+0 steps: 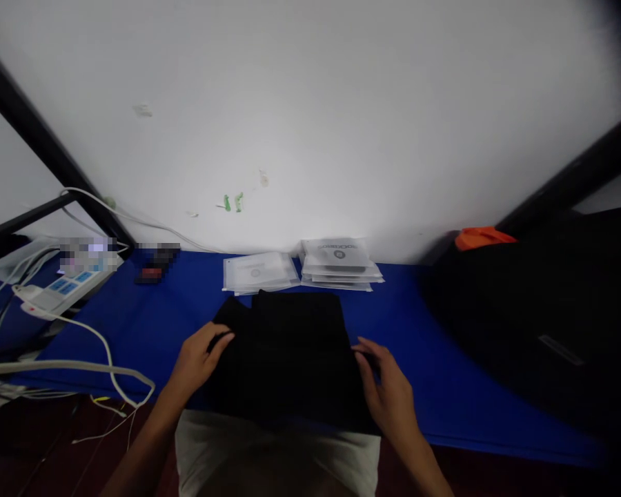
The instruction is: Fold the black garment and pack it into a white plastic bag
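Observation:
A black piece of folded cloth (294, 359), which looks like a garment, lies on the blue tabletop (419, 310) in front of me. Its far left corner has an uneven notch, and its near edge reaches the table's front. My left hand (196, 359) pinches the left edge of the cloth between thumb and fingers. On the opposite side, my right hand (390, 390) holds the right edge, with its thumb and fingertips close together there. Dark folds hide how many layers the cloth has.
Behind the cloth lie two stacks of frosted zip bags, one on the left (259, 273) and a taller one (336, 259) on the right. A big black bag-like object (538, 331) with an orange piece (484, 238) fills the right. A power strip (70, 286) and white cables (103, 345) are left.

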{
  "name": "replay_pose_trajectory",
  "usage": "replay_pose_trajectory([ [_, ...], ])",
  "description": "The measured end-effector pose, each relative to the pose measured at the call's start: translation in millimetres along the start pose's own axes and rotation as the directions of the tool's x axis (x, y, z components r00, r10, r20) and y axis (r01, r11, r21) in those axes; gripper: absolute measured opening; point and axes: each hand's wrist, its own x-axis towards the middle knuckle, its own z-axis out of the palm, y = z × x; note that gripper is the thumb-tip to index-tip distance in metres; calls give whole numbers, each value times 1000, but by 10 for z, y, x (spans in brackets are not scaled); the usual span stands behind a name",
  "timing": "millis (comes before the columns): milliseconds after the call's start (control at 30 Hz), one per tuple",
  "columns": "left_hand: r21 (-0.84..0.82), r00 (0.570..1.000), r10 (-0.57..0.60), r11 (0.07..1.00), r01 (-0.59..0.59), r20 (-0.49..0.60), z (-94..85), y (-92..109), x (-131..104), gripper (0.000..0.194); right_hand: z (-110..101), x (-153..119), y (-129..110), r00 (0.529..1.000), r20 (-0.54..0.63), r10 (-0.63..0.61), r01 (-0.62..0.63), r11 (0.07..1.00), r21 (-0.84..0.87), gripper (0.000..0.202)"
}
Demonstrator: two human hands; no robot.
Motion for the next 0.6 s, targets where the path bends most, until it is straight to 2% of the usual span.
replay_pose_trajectory([
  [67, 66, 997, -69, 996, 67, 33, 47, -47, 195, 20, 91, 217, 72, 999, 4, -48, 48, 999, -24, 25],
  [133, 156, 984, -130, 982, 111, 119, 55, -68, 378, 17, 162, 422, 142, 996, 56, -74, 78, 994, -75, 27],
  [233, 269, 942, -185, 957, 108, 279, 37, -39, 599, 24, 230, 666, 207, 972, 226, -61, 109, 972, -207, 30],
  [300, 308, 919, -200, 947, 92, 341, 51, 8, 716, 27, 272, 789, 218, 939, 339, -51, 161, 939, -305, 35],
  [400, 322, 910, -195, 944, 73, 366, 162, 75, 868, 27, 369, 937, 227, 909, 414, -47, 220, 899, -380, 38],
  [533, 309, 912, -175, 949, 56, 372, 413, 88, 1019, 39, 532, 1060, 289, 909, 416, -35, 210, 899, -384, 36],
  [600, 292, 916, -162, 955, 52, 368, 518, 66, 1049, 39, 589, 1078, 336, 912, 409, -36, 203, 905, -374, 35],
])
